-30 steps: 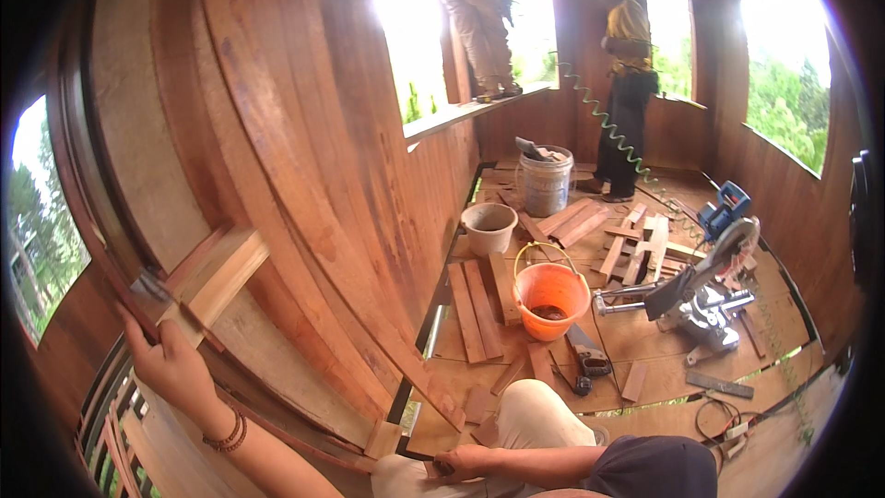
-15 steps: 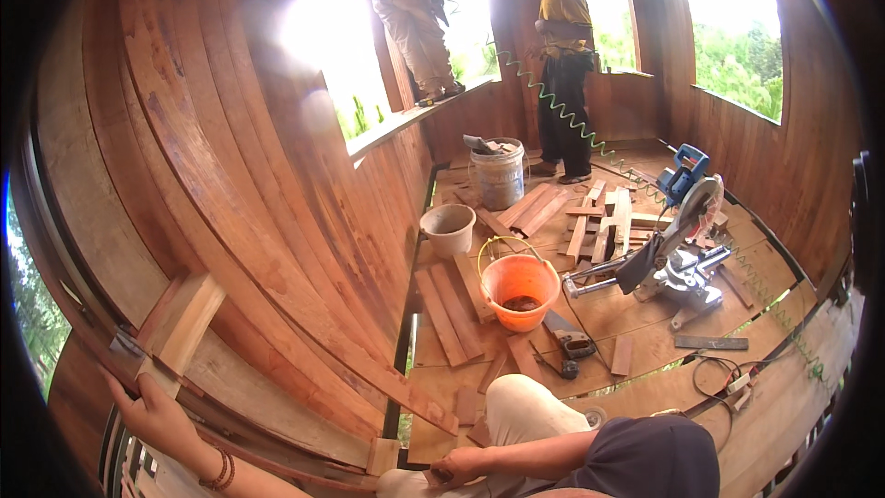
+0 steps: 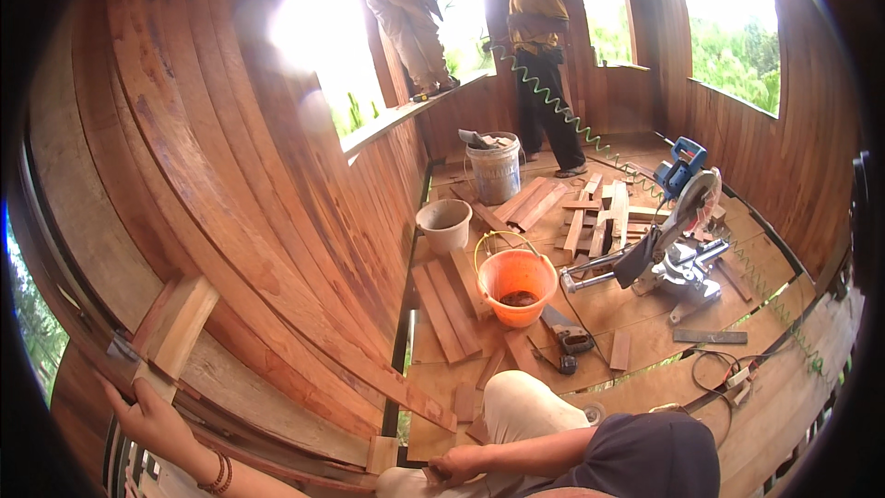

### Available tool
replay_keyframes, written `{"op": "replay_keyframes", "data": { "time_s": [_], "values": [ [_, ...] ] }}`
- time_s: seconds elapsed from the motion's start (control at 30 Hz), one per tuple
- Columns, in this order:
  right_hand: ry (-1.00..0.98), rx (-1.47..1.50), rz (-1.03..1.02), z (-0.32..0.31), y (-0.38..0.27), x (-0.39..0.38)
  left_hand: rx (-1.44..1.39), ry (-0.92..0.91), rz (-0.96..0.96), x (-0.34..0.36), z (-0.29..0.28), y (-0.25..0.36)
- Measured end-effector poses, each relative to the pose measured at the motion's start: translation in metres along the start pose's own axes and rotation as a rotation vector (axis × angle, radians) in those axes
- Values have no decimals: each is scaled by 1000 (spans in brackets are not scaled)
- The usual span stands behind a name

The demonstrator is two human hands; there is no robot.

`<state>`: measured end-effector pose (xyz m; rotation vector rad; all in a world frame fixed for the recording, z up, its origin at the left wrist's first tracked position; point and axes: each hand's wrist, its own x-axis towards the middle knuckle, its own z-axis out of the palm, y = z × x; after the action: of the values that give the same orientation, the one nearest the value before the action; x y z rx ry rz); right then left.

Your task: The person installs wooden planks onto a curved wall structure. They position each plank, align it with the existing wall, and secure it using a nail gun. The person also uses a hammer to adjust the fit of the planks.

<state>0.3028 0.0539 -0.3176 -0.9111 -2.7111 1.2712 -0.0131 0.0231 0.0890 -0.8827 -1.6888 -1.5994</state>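
Note:
At the lower left, my left hand (image 3: 157,424) reaches to the wooden wall, index finger and thumb stretched apart against a pale wood strip (image 3: 155,380). Above that strip, a short thick wood block (image 3: 184,327) stands out from the curved wall boards (image 3: 249,249). A small metal piece (image 3: 120,348) sits beside the block. My right hand (image 3: 452,464) is closed low by my bent leg, near the lower end of the wall boards. Something small and brown shows at its fingers, too hidden to name.
An orange bucket (image 3: 518,286), a handsaw (image 3: 567,334), and loose boards (image 3: 447,314) lie ahead. Farther off stand a pale tub (image 3: 444,226), a scrap-filled bucket (image 3: 495,171) and a mitre saw (image 3: 682,231). A green coiled hose (image 3: 558,103) crosses near two people.
The person in the yellow top has moved left and leans toward the window, with one leg stretched back. My hands keep nearly the same places; the view shifts slightly.

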Motion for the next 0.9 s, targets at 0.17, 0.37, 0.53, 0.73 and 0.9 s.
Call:
{"op": "replay_keyframes", "data": {
  "time_s": [0.17,0.37,0.53,0.73,0.9],
  "values": [
    [-16,-35,33,0,-3,3,-9,46,51,4,0,-11],
    [-49,-72,-1,4,6,5,-19,51,25,7,3,-15],
    [-34,-58,-32,3,6,3,-23,32,-16,5,3,-15],
    [-29,-99,-27,-1,-1,1,59,159,189,12,5,-34],
    [-10,-86,-16,2,2,-1,-15,120,150,9,6,-24]
  ]
}}
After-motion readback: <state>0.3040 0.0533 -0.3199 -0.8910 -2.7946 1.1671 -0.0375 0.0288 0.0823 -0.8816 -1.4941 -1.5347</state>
